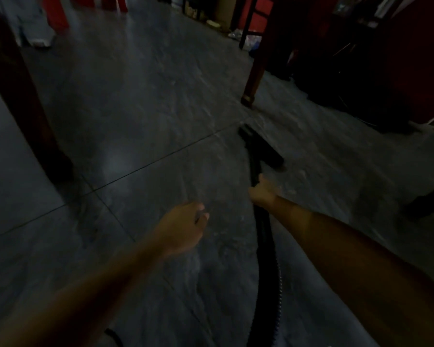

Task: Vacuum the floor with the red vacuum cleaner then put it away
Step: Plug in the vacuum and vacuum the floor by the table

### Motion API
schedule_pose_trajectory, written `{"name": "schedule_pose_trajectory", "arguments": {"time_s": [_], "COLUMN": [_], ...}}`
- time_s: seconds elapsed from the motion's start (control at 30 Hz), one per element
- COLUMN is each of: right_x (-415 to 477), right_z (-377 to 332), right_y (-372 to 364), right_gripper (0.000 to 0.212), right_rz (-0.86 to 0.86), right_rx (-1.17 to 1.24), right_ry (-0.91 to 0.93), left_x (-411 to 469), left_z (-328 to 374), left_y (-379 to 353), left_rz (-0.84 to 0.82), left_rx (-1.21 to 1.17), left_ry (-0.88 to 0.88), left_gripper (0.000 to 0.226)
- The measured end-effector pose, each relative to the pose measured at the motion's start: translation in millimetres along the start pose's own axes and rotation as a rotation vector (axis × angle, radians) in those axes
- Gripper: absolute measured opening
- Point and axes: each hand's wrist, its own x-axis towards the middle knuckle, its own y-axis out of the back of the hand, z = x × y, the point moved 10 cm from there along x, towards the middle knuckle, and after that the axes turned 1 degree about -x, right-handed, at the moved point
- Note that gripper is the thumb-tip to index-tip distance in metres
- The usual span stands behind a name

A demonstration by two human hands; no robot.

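The room is dim, and the picture is a bit blurry. The right hand (262,191) is wrapped tight around the black vacuum wand (255,166), just where the hard tube begins. The left hand (186,227) holds nothing; it hangs over the gray tile floor (140,116) with its fingers loosely curled. The wand runs away from the person to the black floor nozzle (262,147), which lies flat on the tiles near a wooden table leg (254,71). Behind the right hand, the ribbed hose (271,276) bends down toward the bottom of the view. The red body of the vacuum cleaner is not in sight, so I cannot say where it sits. The wand looks hard and stiff, so a push from the hand should go straight to the nozzle. It seems light enough for one hand. The hose looks soft and bendy, so it is a poor place to hold for steering. The best grip is likely right where the right hand is now. The nozzle could bump the table leg.
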Motion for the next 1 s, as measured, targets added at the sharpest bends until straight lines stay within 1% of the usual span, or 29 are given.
{"name": "schedule_pose_trajectory", "arguments": {"time_s": [0.07, 0.1, 0.13, 0.2, 0.27, 0.37, 0.4, 0.5, 0.53, 0.6, 0.63, 0.7, 0.77, 0.83, 0.93, 1.0], "right_x": [-1, -5, -11, -25, -42, -62, -68, -105, -115, -129, -134, -141, -152, -165, -198, -229], "right_z": [36, 51, 63, 67, 46, -10, -31, -88, -98, -103, -98, -74, -38, 3, 51, 65], "right_y": [25, 33, 37, 35, 11, -34, -48, -83, -94, -102, -100, -90, -74, -55, -34, -23], "right_gripper": [0.068, 0.067, 0.065, 0.061, 0.068, 0.088, 0.089, 0.075, 0.073, 0.075, 0.076, 0.076, 0.08, 0.081, 0.077, 0.077], "right_rz": [0.04, 0.047, 0.057, 0.083, 0.03, -0.097, -0.129, -0.237, -0.264, -0.285, -0.271, -0.239, -0.184, -0.126, -0.146, -0.18], "right_rx": [-0.038, -0.013, 0.016, 0.028, 0.028, 0.07, 0.08, -0.005, -0.055, -0.169, -0.187, -0.114, -0.075, -0.086, -0.137, -0.126], "right_ry": [-0.122, -0.164, -0.196, -0.196, -0.134, 0.044, 0.116, 0.28, 0.32, 0.348, 0.341, 0.298, 0.199, 0.096, -0.063, -0.096], "left_x": [-5, -8, -10, -13, -16, -20, -21, -23, -24, -31, -38, -60, -88, -115, -152, -172], "left_z": [-11, -14, -16, -15, -13, -6, -4, -3, -4, -7, -6, -10, -26, -41, -53, -45], "left_y": [4, 7, 11, 18, 18, 15, 16, 21, 25, 31, 33, 34, 32, 28, 15, 18], "left_rz": [-0.02, -0.021, -0.011, 0.011, 0.014, 0.004, 0.004, 0.015, 0.025, 0.045, 0.045, 0.034, 0.033, 0.02, -0.067, -0.087], "left_rx": [0.008, 0.021, 0.032, 0.037, 0.033, 0.064, 0.069, 0.043, 0.028, 0.003, -0.004, -0.022, -0.064, -0.111, -0.163, -0.173], "left_ry": [0.024, 0.028, 0.028, 0.029, 0.027, -0.01, -0.022, -0.044, -0.033, -0.024, -0.033, -0.032, 0.027, 0.089, 0.169, 0.181], "left_gripper": [0.044, 0.043, 0.042, 0.041, 0.042, 0.041, 0.038, 0.028, 0.027, 0.03, 0.034, 0.036, 0.036, 0.039, 0.039, 0.038]}}
